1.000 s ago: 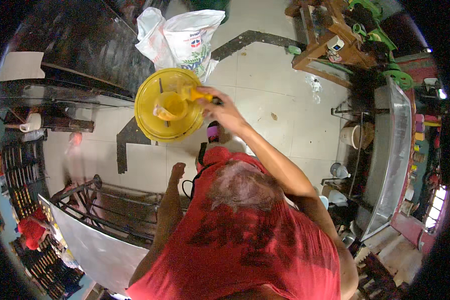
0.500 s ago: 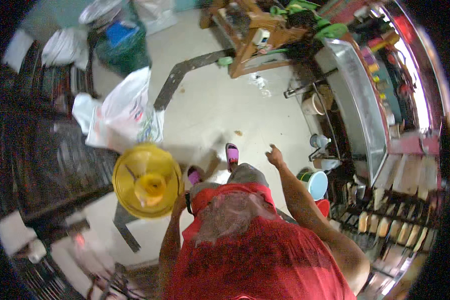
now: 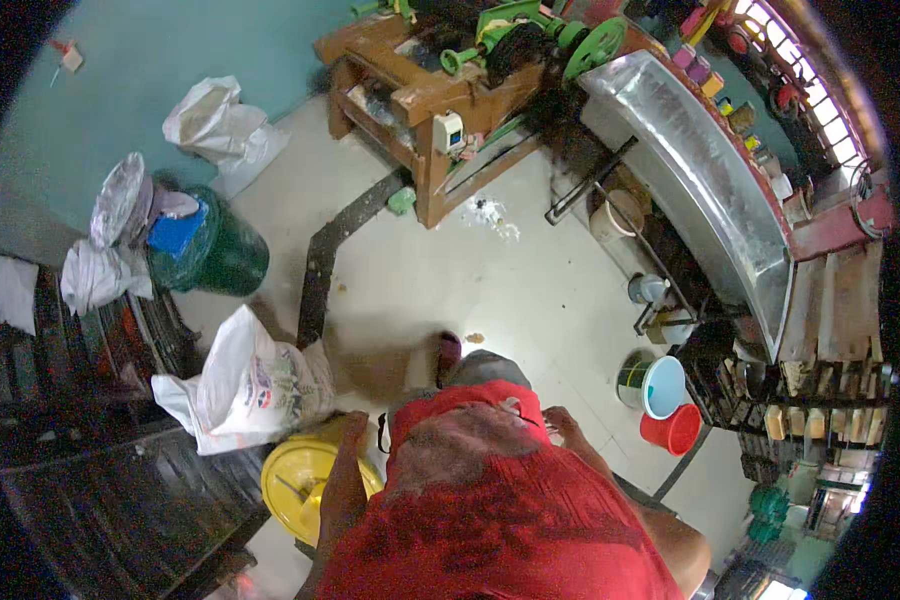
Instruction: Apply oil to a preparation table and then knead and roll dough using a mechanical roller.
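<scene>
My left hand (image 3: 354, 426) hangs low at my left side, nearest to a round yellow tub (image 3: 288, 482) and a white sack. My forearm crosses in front of the tub and hides part of it; the fingers are too small and dark to read. At my right hip, my right hand (image 3: 561, 421) hangs with its fingers loosely apart and nothing seen in it. The white printed sack (image 3: 260, 392) stands upright just beyond the tub, its top gaping.
Ahead is a wooden stand (image 3: 430, 150) bearing a green machine (image 3: 510, 40). A long metal trough (image 3: 700, 190) runs along the right, with a light blue pail (image 3: 664, 388) and a red pail (image 3: 672, 431) nearby. Dark racks (image 3: 120, 500) and a green bin (image 3: 225, 255) stand left.
I have moved forward, and the wooden stand shows nearer. The yellow tub now lies lower in view, partly behind my left arm. My right hand has drawn back from out ahead to my hip.
</scene>
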`<state>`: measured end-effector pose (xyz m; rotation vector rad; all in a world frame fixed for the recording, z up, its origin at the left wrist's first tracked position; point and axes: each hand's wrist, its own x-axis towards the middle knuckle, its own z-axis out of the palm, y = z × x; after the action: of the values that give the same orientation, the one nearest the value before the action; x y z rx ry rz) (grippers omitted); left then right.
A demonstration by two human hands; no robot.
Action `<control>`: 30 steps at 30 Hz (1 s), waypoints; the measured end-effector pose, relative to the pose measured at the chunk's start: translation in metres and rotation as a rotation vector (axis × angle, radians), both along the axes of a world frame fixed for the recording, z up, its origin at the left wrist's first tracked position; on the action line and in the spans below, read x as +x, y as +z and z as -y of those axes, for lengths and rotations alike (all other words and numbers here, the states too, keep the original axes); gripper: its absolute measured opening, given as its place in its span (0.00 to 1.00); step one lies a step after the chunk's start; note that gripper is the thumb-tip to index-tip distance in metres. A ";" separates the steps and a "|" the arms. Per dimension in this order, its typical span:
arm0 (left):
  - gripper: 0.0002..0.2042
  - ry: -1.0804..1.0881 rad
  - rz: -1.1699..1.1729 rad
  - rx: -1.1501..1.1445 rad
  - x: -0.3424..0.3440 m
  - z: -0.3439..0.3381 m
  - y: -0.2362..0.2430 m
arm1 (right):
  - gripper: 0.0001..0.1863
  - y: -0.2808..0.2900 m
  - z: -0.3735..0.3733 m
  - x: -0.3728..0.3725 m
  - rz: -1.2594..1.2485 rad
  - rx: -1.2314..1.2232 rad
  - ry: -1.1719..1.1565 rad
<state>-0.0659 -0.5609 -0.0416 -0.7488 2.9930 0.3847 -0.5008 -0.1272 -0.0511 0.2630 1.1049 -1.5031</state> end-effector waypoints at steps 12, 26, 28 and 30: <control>0.15 0.705 -0.295 0.783 -0.180 0.220 -0.017 | 0.19 0.050 0.405 -0.202 -1.163 0.506 0.490; 0.14 1.012 -0.273 1.509 -0.254 0.436 -0.038 | 0.17 -0.030 0.682 -0.304 -0.540 0.128 0.171; 0.11 0.511 -0.098 0.743 -0.255 0.449 -0.037 | 0.17 -0.021 0.742 -0.331 -0.885 -0.058 0.249; 0.11 0.523 -0.169 1.099 -0.300 0.502 -0.014 | 0.17 -0.067 0.764 -0.366 -0.602 -0.076 0.017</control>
<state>-0.3657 -1.0632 -0.0551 -1.2787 2.0486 1.9121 -0.8666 -0.8908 -0.1184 -0.2733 1.5055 -1.6515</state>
